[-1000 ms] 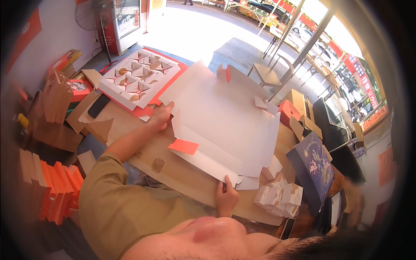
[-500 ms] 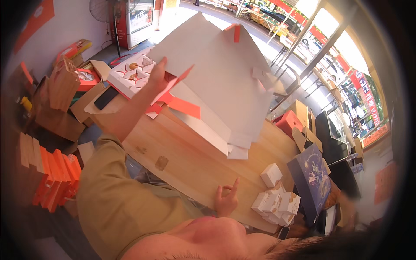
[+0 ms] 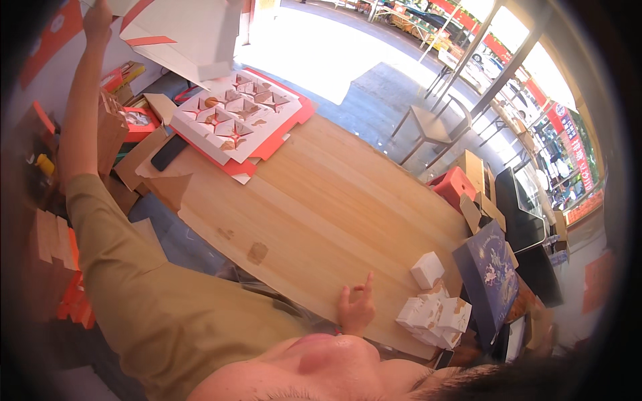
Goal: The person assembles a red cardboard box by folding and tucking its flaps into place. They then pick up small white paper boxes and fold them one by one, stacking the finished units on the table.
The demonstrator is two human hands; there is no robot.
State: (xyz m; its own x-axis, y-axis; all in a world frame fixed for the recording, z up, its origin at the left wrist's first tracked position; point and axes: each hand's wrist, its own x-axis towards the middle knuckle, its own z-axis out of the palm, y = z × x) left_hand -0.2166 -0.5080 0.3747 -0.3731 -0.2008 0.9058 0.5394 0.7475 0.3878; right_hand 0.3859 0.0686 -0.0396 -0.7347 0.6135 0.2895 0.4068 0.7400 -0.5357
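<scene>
At ten o'clock, the left hand (image 3: pixel 98 23) grasped a large, flat, white cardboard sheet with red flaps (image 3: pixel 180 40) (partly out of view, long axis unclear); the empty right hand (image 3: pixel 356 311) hung well apart, toward five o'clock.

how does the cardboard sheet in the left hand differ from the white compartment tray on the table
Pose: the cardboard sheet is held up and tilted by the left hand, while the compartment tray lies flat on the table.
Look: the cardboard sheet has a plain pale face with red flaps; the compartment tray has star-shaped openings and brownish markings.
Visibility: the picture's top edge cuts off the cardboard sheet, not the compartment tray.
Shared: both look mainly white.
</scene>
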